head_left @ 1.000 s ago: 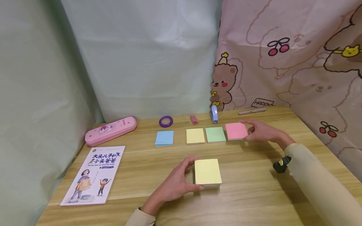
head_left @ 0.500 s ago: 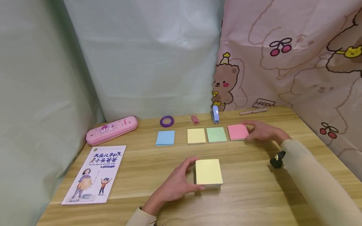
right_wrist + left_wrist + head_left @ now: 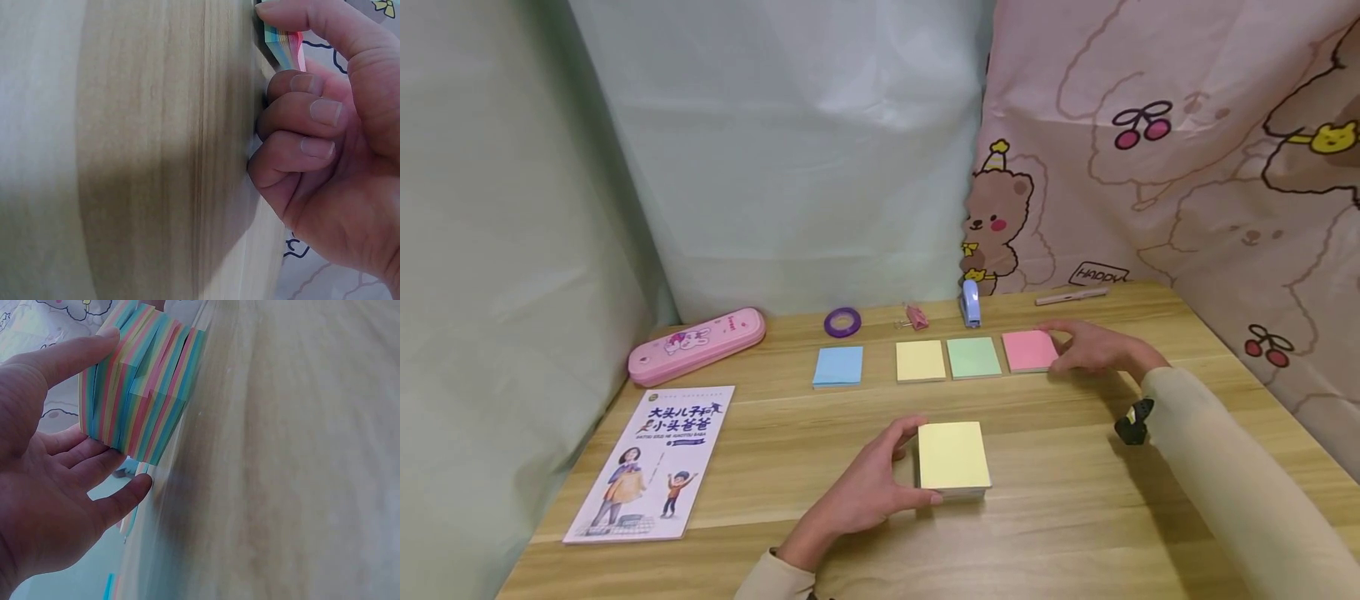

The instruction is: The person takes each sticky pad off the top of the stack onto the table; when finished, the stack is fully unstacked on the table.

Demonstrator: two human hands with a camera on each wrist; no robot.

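Note:
My left hand (image 3: pixel 868 483) grips a thick block of sticky notes (image 3: pixel 953 456) from its left side, thumb at the near edge and fingers at the far edge. The block is yellow on top; its sides show many coloured layers in the left wrist view (image 3: pixel 140 384). My right hand (image 3: pixel 1097 350) pinches a pink sticky note pad (image 3: pixel 1030 351) by its right side, low at the table. In the right wrist view the other fingers (image 3: pixel 300 112) are curled. Left of the pink pad lie a green pad (image 3: pixel 973 357), a pale yellow pad (image 3: pixel 920 361) and a blue pad (image 3: pixel 838 366).
Behind the pads sit a purple tape roll (image 3: pixel 842 322), a pink binder clip (image 3: pixel 916 317), a blue stapler (image 3: pixel 970 304) and a pen (image 3: pixel 1072 296). A pink pencil case (image 3: pixel 697 346) and a booklet (image 3: pixel 651 467) lie at the left. Curtains hang behind the table.
My right hand has brought the pink pad down slightly, at the right end of the row, and still holds it. The left hand and its block stay in place.

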